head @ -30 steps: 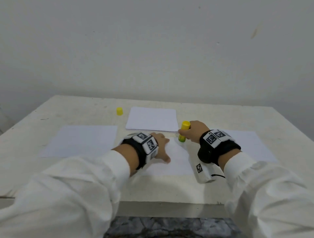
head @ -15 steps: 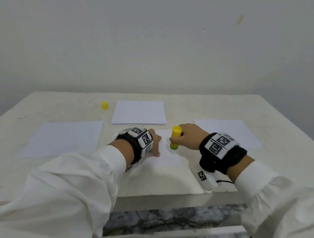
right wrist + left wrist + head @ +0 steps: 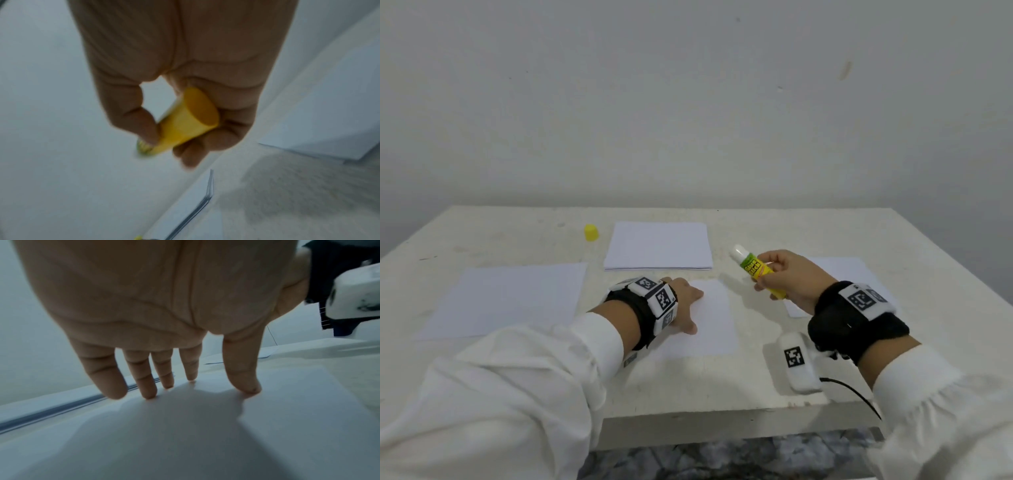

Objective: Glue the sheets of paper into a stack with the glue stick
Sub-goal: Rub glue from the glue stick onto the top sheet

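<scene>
Glue stick (image 3: 756, 272) now lifted off the near centre sheet (image 3: 714, 320), tip up and tilted far-left, right hand (image 3: 787, 279) curled round its barrel just right of the sheet, so this pass looks done; left hand (image 3: 683, 303) stays flat, fingers (image 3: 144, 382) straight, pinning the sheet.

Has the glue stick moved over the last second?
Yes. The right hand has lifted the glue stick off the near sheet; it now hangs tilted right of it.
</scene>
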Demonstrator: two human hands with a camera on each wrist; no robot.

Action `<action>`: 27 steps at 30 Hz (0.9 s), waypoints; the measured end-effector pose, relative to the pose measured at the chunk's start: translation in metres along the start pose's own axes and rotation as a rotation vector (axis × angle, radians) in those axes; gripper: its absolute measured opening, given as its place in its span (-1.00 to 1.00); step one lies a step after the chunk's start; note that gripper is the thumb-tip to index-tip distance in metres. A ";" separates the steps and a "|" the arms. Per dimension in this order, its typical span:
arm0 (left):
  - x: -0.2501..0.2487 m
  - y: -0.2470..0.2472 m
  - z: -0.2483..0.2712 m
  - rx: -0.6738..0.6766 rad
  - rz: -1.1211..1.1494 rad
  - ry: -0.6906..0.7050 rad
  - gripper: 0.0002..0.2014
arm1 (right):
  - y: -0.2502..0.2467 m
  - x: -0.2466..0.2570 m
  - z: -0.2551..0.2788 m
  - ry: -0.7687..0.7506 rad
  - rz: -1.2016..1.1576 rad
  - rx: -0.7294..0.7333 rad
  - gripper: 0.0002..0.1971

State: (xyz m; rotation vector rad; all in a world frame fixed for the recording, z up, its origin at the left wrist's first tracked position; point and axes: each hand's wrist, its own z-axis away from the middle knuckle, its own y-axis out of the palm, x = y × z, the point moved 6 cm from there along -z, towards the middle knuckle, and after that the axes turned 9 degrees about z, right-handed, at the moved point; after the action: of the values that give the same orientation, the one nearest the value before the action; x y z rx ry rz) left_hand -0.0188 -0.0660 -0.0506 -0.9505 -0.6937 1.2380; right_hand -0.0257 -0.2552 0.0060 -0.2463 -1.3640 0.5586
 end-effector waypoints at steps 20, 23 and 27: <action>0.004 -0.001 0.018 -0.111 0.159 0.050 -0.46 | 0.004 -0.025 -0.047 0.214 0.430 -0.164 -0.42; 0.007 0.001 0.021 -0.131 0.213 0.068 -0.52 | 0.004 -0.028 -0.034 0.336 0.441 -0.163 -0.22; 0.025 -0.006 0.031 -0.156 0.282 0.118 -0.63 | 0.017 -0.011 -0.001 0.357 0.729 0.002 -0.67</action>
State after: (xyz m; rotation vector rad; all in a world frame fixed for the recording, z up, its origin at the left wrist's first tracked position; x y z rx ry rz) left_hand -0.0373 -0.0357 -0.0330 -1.2737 -0.5822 1.3748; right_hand -0.0294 -0.2460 -0.0115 -0.8188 -0.8997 1.0608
